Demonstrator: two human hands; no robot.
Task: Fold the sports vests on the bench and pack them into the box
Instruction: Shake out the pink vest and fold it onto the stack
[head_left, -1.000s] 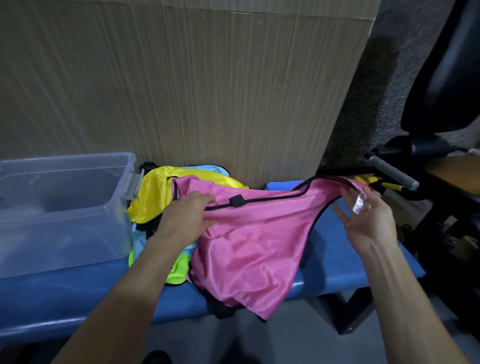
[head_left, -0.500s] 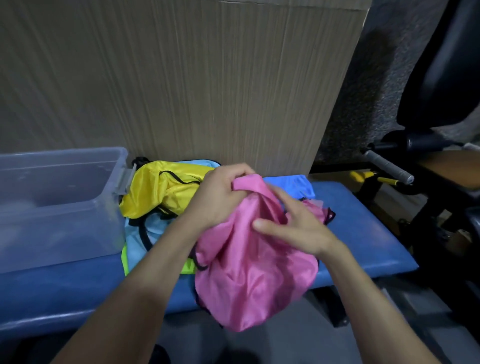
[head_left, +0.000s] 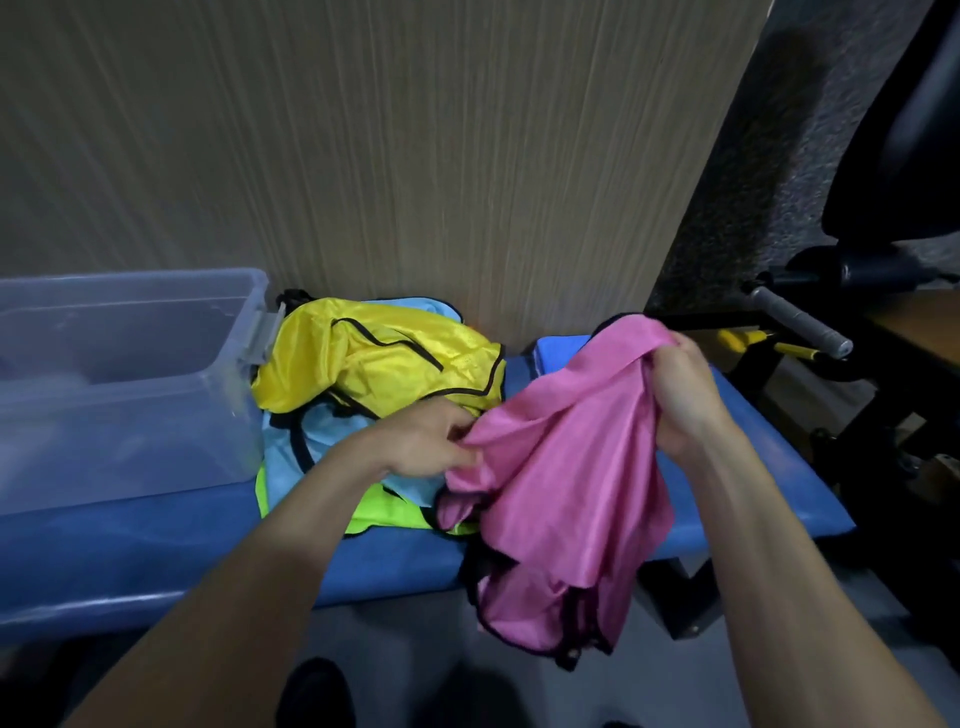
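A pink vest (head_left: 561, 483) with black trim hangs bunched between my two hands over the front of the blue bench (head_left: 182, 551). My left hand (head_left: 431, 441) pinches its left edge. My right hand (head_left: 685, 395) grips a gathered fold at its top right. Its lower end droops past the bench edge. A yellow vest (head_left: 374, 364) lies crumpled on a light blue vest (head_left: 322, 447) and a lime green vest (head_left: 384, 514) in a pile. The clear plastic box (head_left: 130, 374) stands on the bench at the left, open on top.
A wood-grain panel (head_left: 415, 156) stands upright behind the bench. Black gym equipment with a grey handle (head_left: 800, 322) and yellow parts stands to the right. A dark shoe (head_left: 317, 696) shows on the grey floor below.
The pink vest was spread wide, then bunched at the middle with both hands. Now my right hand has carried its upper part to the right while my left hand holds the left edge lower.
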